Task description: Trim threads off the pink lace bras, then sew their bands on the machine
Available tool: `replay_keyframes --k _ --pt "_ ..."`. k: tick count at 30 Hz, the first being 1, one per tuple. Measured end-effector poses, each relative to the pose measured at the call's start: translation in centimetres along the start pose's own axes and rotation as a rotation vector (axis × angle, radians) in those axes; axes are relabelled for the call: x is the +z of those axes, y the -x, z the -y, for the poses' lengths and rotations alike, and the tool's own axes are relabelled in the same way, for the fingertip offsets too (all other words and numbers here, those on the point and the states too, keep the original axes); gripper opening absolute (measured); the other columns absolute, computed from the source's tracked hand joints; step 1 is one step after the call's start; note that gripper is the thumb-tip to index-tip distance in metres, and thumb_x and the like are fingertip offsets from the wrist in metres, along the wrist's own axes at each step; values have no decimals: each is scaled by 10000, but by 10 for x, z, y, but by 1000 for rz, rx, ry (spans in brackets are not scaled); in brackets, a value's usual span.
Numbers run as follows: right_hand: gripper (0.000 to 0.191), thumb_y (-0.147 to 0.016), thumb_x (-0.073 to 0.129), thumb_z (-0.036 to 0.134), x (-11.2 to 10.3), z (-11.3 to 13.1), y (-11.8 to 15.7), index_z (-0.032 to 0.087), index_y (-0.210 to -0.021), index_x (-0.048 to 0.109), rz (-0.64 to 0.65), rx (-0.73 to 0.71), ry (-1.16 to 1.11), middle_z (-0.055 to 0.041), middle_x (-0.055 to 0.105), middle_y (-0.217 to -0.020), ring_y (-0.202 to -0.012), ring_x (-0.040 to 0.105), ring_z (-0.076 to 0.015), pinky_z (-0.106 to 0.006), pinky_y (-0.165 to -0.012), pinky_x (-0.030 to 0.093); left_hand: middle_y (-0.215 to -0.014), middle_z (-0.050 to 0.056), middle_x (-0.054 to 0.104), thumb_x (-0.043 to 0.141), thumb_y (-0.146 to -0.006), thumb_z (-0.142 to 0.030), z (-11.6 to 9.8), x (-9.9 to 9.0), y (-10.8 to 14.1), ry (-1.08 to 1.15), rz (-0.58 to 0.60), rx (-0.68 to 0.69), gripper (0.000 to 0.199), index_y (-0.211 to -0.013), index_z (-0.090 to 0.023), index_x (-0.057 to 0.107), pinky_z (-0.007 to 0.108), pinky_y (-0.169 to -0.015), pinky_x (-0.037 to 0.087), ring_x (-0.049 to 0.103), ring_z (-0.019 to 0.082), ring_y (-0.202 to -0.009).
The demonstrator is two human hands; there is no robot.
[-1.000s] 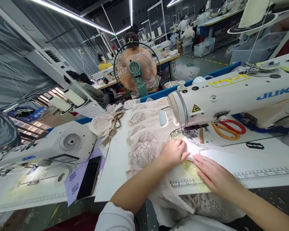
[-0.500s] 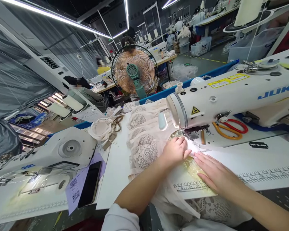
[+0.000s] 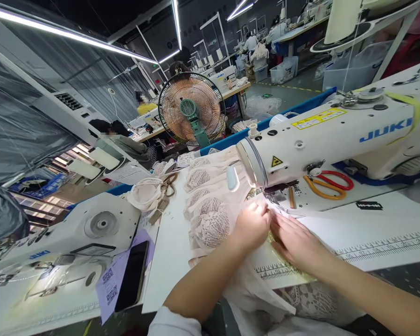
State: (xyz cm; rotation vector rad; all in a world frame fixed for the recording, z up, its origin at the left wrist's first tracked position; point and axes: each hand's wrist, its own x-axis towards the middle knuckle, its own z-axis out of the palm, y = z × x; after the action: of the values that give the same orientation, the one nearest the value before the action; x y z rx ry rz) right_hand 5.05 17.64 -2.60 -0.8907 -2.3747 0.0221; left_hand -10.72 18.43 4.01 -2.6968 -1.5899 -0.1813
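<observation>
My left hand (image 3: 252, 223) is closed in a pinch on a piece of pale fabric (image 3: 262, 201) just in front of the needle area of the white sewing machine (image 3: 301, 144). My right hand (image 3: 296, 240) meets it from the right, fingertips closed on the same fabric's edge close to the left fingers. The fingers partly hide the fabric. Beige lace garment pieces (image 3: 213, 223) lie in a row left of my left hand, running back behind the machine head. More lace fabric (image 3: 311, 298) hangs over the table's front edge below my wrists.
Orange- and red-handled scissors (image 3: 324, 187) and a black razor blade (image 3: 369, 206) lie right of the needle. A printed ruler (image 3: 388, 247) runs along the table front. Leftward are a phone (image 3: 132, 275), a second sewing machine (image 3: 101, 224) and coiled tape (image 3: 145, 193). Behind stands a fan (image 3: 192, 109); people sit farther back.
My right hand has moved up and left from lying flatter on the table, and its fingertips now close beside my left hand. The left fingers have curled tighter. The view has shifted slightly.
</observation>
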Motion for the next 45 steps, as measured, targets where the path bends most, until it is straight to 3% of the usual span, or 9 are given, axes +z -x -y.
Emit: replay_keyframes --k 3,6,10,14,20,34,39,42,45 --pt "396 -873 388 249 1 6 -4 54 -1165 573 -8 19 -8 -195 622 -1192 -1140 556 -293 -468 -949 464 -1222 143 587 423 -822 -166 -10 2 12 65 59 -77 396 -1203 -116 518 364 -691 558 619 243 -915" --pt "386 -845 384 179 0 6 -2 61 -1157 578 -11 0 -30 -182 618 -1206 -1149 552 -282 -469 -957 465 -1215 100 603 422 -821 -130 -10 3 16 91 82 -105 398 -1209 -128 508 356 -758 541 599 229 -917" --pt "351 -864 390 211 -8 -5 10 103 -1115 610 -3 -45 -59 -162 617 -1216 -1148 555 -273 -456 -944 488 -1175 93 620 403 -849 -130 -2 1 16 70 62 12 336 -1152 -139 546 358 -853 498 571 222 -943" --pt "349 -886 395 234 -18 -19 21 112 -1134 608 -5 -50 -88 -141 627 -1209 -1123 578 -252 -393 -898 534 -1188 99 603 373 -869 -141 6 -1 14 73 67 56 306 -1091 -152 583 347 -819 494 570 214 -931" --pt "348 -893 401 245 -19 -21 23 147 -1156 606 -5 30 -177 -124 627 -1212 -1125 578 -251 -420 -893 541 -1204 92 595 334 -913 -207 17 -3 8 59 94 12 311 -1062 -169 604 349 -818 490 573 217 -959" --pt "322 -891 400 232 -21 -19 19 154 -1104 629 -14 40 -209 -124 651 -1170 -1085 602 -257 -428 -865 551 -1222 87 602 375 -882 -174 42 -4 -10 16 83 -39 286 -1026 -193 620 373 -843 514 587 217 -1025" --pt "277 -880 399 181 -32 7 15 187 -1041 625 -8 1 -343 -112 669 -1080 -1015 608 -240 -406 -868 518 -1237 95 594 414 -872 -169 47 0 -13 -69 81 -47 274 -1063 -185 610 364 -857 512 585 231 -1040" --pt "196 -829 542 262 -32 39 8 186 -995 612 145 -81 -444 -86 649 -952 -837 599 -204 -347 -725 517 -1241 93 592 430 -861 -150 47 0 -14 -132 86 -57 294 -1101 -186 597 355 -874 506 582 232 -1048" --pt "513 -605 738 531 -22 69 1 154 -930 614 338 -163 -322 -89 621 -865 -752 567 -235 -377 -636 483 -1245 82 593 438 -835 -107 45 -6 -13 -199 89 -59 341 -1130 -187 590 334 -884 498 589 233 -1034"
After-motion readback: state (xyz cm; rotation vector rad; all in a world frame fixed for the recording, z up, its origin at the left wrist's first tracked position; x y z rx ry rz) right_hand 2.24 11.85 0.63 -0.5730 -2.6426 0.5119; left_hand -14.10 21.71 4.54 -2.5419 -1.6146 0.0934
